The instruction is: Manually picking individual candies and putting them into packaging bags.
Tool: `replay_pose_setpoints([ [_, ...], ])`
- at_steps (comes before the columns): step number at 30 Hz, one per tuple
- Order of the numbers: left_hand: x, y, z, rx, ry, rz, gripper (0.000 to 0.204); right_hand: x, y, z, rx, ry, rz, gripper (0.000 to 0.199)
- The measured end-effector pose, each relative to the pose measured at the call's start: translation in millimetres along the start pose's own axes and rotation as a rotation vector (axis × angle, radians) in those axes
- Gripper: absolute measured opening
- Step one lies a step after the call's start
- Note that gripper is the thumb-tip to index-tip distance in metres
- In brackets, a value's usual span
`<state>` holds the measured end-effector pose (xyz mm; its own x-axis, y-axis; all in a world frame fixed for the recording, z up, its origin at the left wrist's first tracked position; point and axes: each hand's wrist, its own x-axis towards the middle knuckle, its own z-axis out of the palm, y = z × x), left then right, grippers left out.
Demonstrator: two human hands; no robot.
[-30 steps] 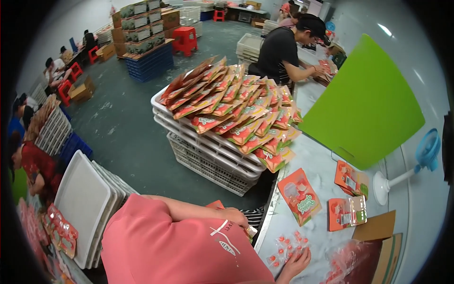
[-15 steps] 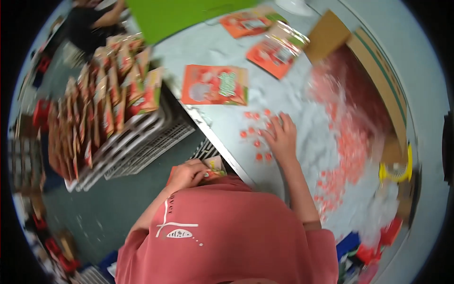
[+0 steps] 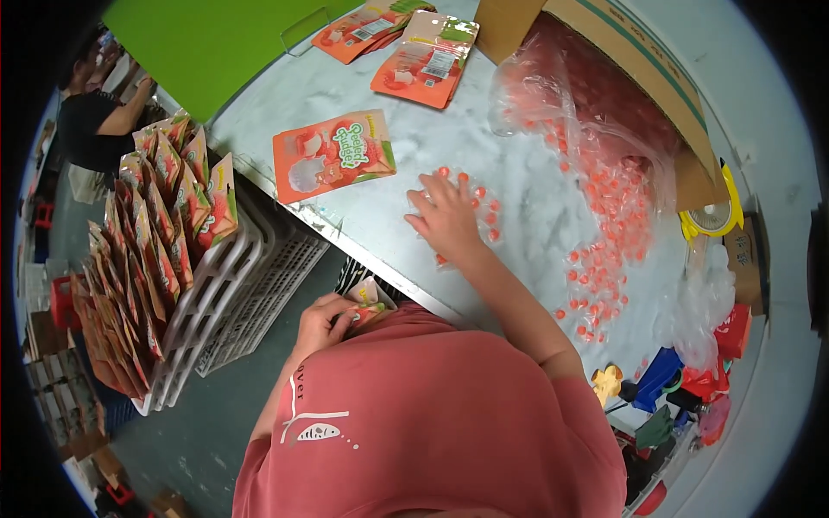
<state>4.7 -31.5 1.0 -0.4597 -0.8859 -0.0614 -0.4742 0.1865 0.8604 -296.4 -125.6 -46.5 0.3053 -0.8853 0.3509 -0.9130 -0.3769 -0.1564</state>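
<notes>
My left hand [image 3: 321,326] is closed on an orange-and-cream candy pouch [image 3: 370,295] below the table's edge, close to my shirt. The pouch is partly hidden by my fingers. On the white marbled table, my right hand [image 3: 447,217] rests palm down with its fingers spread over a small group of wrapped red candies [image 3: 493,220]. Some of these candies are covered by the hand. To the left of it, a flat orange pouch [image 3: 335,157] lies on the table. A loose heap of the same candies [image 3: 615,194] spreads to the right.
A cardboard box [image 3: 669,73] with a clear plastic bag [image 3: 561,95] spills candies at the right. More pouches [image 3: 427,65] lie at the back. Upright pouches [image 3: 147,250] fill a white crate [image 3: 233,298] at left. A green panel [image 3: 207,52] stands behind; another person [image 3: 97,121] works beyond.
The view has turned, so the table's things appear shifted left. My right hand has come down flatter over the small candy group. My left hand keeps its pouch at the table's edge.
</notes>
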Motion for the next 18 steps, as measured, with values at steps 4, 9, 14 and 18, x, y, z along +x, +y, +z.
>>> replay_pose_setpoints([
  [4, -5.1, -1.8, -15.4, 0.005, 0.117, 0.007, 0.012, -6.4, 11.5, -38.0, 0.058, 0.098, 0.200, 0.064],
  [9, 2.7, 17.3, -38.3, 0.015, 0.158, -0.051, 0.016, -10.6, 16.7, -35.2, 0.101, -0.074, 0.329, 0.077],
  [14, 35.2, 39.0, -52.0, 0.084, 0.246, 0.126, 0.015, -14.3, 17.5, -21.3, 0.051, 0.048, 0.116, 0.065],
  [18, 65.3, 52.6, -54.4, 0.083, 0.221, 0.133, 0.018, -13.6, 18.1, -30.8, 0.050, 0.076, 0.094, 0.055],
])
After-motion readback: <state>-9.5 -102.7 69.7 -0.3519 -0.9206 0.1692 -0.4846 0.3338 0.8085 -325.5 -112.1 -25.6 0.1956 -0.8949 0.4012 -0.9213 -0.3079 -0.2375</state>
